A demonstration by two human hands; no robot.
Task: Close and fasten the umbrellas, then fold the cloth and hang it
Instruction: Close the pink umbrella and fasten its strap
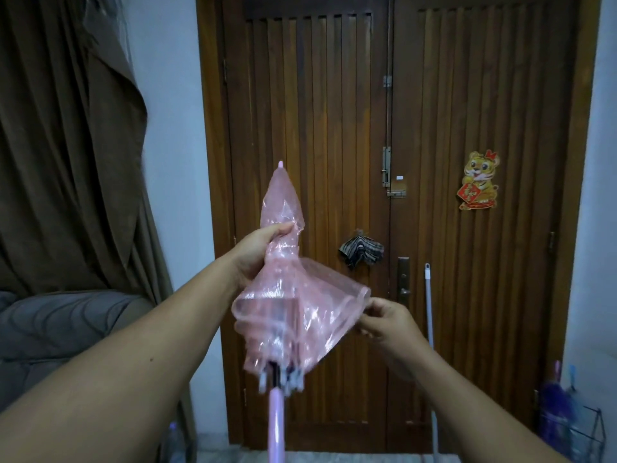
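Left hand (pixel 263 248) wraps around the upper canopy of the translucent pink plastic umbrella (pixel 290 295), bunching it tight, while the right hand (pixel 384 322) pinches the loose hem out at 3 o'clock, likely hunting for the fastening strap. The umbrella hangs mid-air between both hands before the brown slatted wooden door (pixel 467 95), long axis upright, tip at 12 o'clock, lilac handle (pixel 276 426) at 6.
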